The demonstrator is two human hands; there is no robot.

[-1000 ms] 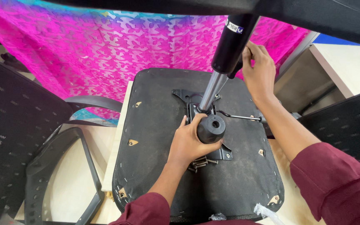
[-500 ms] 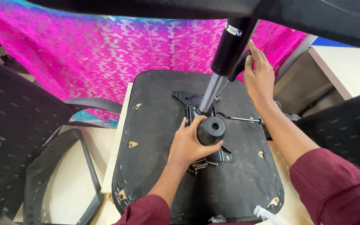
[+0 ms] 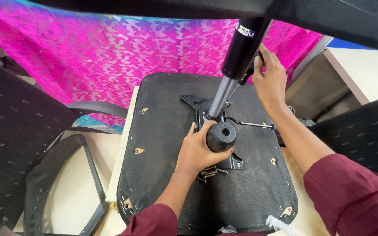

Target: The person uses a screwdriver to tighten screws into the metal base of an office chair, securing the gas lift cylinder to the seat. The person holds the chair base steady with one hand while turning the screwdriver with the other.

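The left hand (image 3: pixel 200 150) is closed around a black knob (image 3: pixel 221 136) on the metal mechanism plate (image 3: pixel 228 161) at the middle of the upturned chair seat (image 3: pixel 162 131), while the right hand (image 3: pixel 270 81) curls its fingers around the black gas-lift cylinder (image 3: pixel 243 48) rising from that plate. The cylinder looks rigid, heavy and smooth, likely slippery on its chrome rod (image 3: pixel 219 98), so the thick black barrel is the surer grip. Loose screws (image 3: pixel 208 172) lie just near the left hand, an armrest (image 3: pixel 57 183) stands at the left, and a pink cloth (image 3: pixel 110 48) hangs beyond.

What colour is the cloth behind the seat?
Bright pink cloth with a pale branching pattern, in the head view.
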